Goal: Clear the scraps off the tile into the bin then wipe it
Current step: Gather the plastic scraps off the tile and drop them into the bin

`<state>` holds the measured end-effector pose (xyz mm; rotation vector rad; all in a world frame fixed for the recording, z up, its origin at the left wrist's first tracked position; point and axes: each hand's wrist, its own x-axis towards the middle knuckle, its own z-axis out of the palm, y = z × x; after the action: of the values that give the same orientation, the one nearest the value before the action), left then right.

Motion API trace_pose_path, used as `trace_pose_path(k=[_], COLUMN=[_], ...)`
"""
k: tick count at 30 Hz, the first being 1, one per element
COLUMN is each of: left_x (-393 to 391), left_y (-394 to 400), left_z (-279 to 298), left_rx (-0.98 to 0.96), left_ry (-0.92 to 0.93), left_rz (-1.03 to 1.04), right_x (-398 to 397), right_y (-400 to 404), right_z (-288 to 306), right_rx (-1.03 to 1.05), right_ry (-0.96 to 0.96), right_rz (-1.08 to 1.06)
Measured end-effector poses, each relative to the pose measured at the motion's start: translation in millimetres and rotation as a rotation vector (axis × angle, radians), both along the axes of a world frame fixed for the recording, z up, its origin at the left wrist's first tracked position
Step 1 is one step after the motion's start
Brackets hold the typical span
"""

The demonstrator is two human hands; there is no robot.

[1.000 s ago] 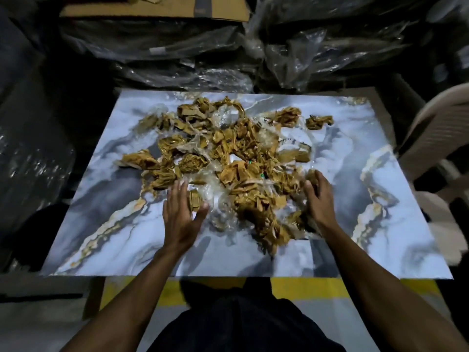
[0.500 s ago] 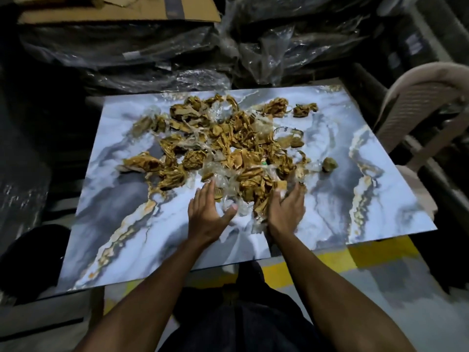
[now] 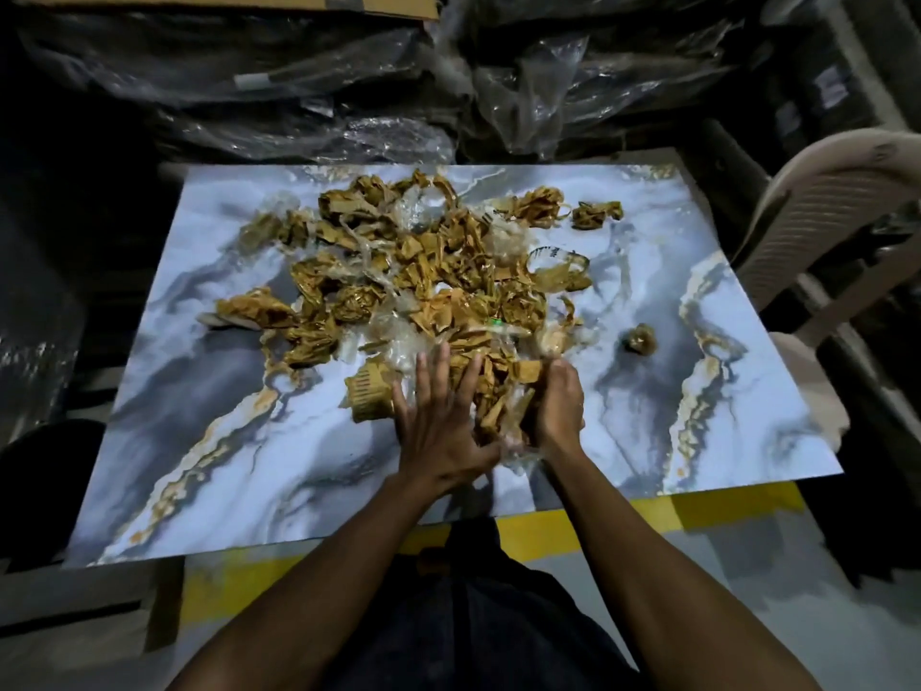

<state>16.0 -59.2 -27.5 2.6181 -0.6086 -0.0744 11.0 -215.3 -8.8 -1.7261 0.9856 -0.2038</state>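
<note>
Head view: two hands gathering scraps on a marble-patterned tile.
Brown paper and clear plastic scraps [image 3: 423,286] lie heaped across the middle of the tile [image 3: 209,441]. At the heap's near edge the left hand [image 3: 441,426] presses flat, fingers straight; just beside it the right hand [image 3: 555,411] curls its fingers round a bunch of scraps. One crumpled scrap [image 3: 640,338] lies apart, with a plastic chair [image 3: 827,216] at far right.
</note>
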Motion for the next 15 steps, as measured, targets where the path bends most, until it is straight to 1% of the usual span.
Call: trace_pose_path(k=[2, 4, 6, 7, 9, 11, 13, 15], left_x=[4, 7, 7, 6, 5, 4, 4, 7], left_y=[-4, -8, -6, -2, 9, 23, 37, 47], left_z=[-1, 1, 4, 5, 9, 9, 5, 0], left_rx=[0.001, -0.012, -0.03, -0.035, -0.059, -0.101, -0.143, -0.216], left_ry=[0.025, 0.033, 0.019, -0.003, -0.037, -0.094, -0.135, -0.099], left_rz=[0.068, 0.131, 0.141, 0.123, 0.082, 0.09, 0.198, 0.392], right_x=[0, 0, -1, -1, 2, 8, 13, 17], right_y=[-3, -8, -18, -25, -48, -73, -97, -120], right_z=[1, 0, 1, 2, 4, 8, 12, 15], right_rx=[0.038, 0.02, -0.014, -0.054, -0.213, -0.363, -0.464, -0.532], right_ry=[-0.012, -0.033, -0.086, -0.107, -0.125, -0.102, -0.061, -0.024], right_rz=[-0.005, -0.016, -0.057, -0.076, -0.097, -0.126, -0.157, -0.145])
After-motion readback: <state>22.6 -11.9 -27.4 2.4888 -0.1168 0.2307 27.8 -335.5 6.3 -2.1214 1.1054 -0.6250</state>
